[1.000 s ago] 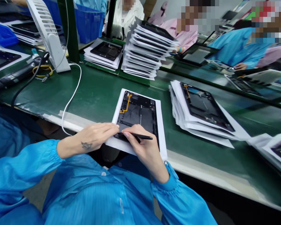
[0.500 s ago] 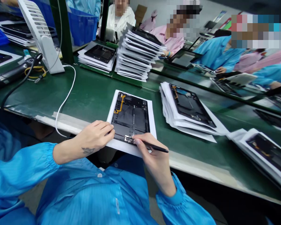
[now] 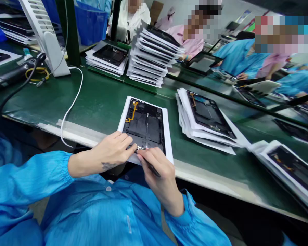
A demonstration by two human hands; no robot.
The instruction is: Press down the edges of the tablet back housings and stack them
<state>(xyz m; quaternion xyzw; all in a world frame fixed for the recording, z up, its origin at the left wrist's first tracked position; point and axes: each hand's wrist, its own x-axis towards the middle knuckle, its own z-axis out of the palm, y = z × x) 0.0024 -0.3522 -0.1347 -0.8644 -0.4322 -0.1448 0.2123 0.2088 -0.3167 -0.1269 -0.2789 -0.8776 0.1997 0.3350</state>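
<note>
An opened tablet (image 3: 154, 131) lies on white paper (image 3: 168, 133) in front of me, its black inside facing up and an orange flex cable (image 3: 131, 115) along its left side. My left hand (image 3: 115, 148) rests over the tablet's near left corner, fingers curled, the fingertips at a small silver connector piece (image 3: 140, 148) on the near edge. What those fingertips pinch, if anything, is hidden. Opposite them, my right hand (image 3: 157, 169) grips slim black tweezers (image 3: 154, 169) and brings its own fingertips to the same near edge. The tweezers' tips are covered by my fingers.
To the right are stacked papers with another opened tablet (image 3: 210, 114), and a further one (image 3: 295, 167). Behind stands a tall pile of tablets and paper (image 3: 154, 58). A white fan (image 3: 50, 44), its cable (image 3: 75, 99) and a black handheld tool (image 3: 12, 75) lie left. Co-workers sit beyond.
My left hand has moved right to the connector piece. My right hand has turned and drawn slightly nearer to me, tilting the tweezers more steeply down toward my body.
</note>
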